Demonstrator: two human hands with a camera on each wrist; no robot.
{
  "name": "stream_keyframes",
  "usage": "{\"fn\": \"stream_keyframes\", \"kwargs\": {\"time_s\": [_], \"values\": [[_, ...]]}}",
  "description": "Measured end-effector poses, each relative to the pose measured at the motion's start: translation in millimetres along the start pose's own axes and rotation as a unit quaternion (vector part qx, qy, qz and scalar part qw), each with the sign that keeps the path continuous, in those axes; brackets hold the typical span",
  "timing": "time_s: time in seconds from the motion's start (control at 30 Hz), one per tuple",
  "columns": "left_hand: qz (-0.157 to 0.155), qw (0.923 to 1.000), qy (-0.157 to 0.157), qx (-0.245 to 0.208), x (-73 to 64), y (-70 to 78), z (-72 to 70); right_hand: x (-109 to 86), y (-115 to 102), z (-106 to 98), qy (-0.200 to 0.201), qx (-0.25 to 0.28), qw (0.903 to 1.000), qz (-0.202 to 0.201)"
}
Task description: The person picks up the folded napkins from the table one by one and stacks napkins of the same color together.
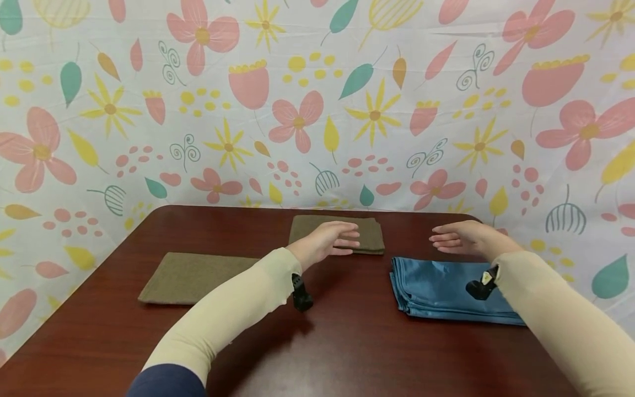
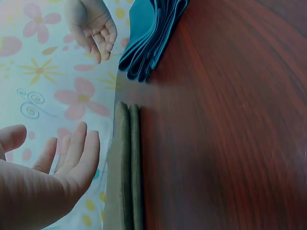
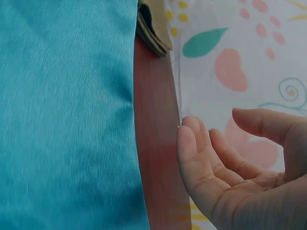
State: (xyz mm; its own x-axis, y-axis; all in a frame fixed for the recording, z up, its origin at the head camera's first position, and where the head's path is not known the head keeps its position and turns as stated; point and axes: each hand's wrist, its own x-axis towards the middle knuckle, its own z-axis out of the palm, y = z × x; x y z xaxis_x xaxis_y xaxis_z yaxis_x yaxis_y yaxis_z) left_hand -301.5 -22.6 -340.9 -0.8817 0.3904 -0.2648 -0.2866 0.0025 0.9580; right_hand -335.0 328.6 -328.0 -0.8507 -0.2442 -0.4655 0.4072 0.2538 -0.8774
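Note:
My left hand (image 1: 327,241) hovers in front of a folded olive-brown cloth (image 1: 369,234) at the table's far side, its fingers relaxed and holding nothing. My right hand (image 1: 461,238) is held above the far edge of a folded blue satiny cloth (image 1: 431,286), fingers loosely bent around air. The two palms face each other across a gap. Another folded olive-brown cloth (image 1: 183,275) lies at the left, partly hidden by my left forearm. In the left wrist view the layered folds of the blue cloth (image 2: 148,43) show, and the olive-brown cloth (image 2: 125,167) lies beside my left hand (image 2: 57,177).
The dark reddish-brown table (image 1: 337,353) has rounded far corners. Right behind it hangs a white curtain (image 1: 317,71) printed with pink, yellow and green flowers and leaves. A black wrist camera (image 1: 301,295) sits under my left wrist, another (image 1: 481,286) under my right.

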Motion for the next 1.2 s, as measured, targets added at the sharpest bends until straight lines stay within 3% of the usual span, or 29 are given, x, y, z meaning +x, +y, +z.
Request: {"fn": "stream_keyframes", "kwargs": {"time_s": [0.4, 0.63, 0.83, 1.0, 1.2], "values": [[0.002, 0.9992, 0.035, -0.019, -4.8, 6.6, -24.2, 16.4, -5, 28, -0.026, 0.014, 0.9996, 0.005], [0.004, 0.9983, 0.058, 0.006, -4.3, 7.5, -43.8, 26.7, -11, 41, 0.01, 0.05, 0.9986, 0.016], [0.001, 0.9958, 0.085, 0.034, -6.0, 9.3, -60.9, 34.0, -14, 52, -0.006, 0.038, 0.9985, 0.039], [0.001, 0.9938, 0.108, 0.029, -5.2, 11.5, -71.4, 42.8, -16, 58, -0.018, 0.051, 0.9972, 0.051], [-0.007, 0.9922, 0.122, 0.027, -1.9, 9.1, -80.8, 47.4, -18, 70, 0.004, 0.059, 0.9965, 0.059]]}}
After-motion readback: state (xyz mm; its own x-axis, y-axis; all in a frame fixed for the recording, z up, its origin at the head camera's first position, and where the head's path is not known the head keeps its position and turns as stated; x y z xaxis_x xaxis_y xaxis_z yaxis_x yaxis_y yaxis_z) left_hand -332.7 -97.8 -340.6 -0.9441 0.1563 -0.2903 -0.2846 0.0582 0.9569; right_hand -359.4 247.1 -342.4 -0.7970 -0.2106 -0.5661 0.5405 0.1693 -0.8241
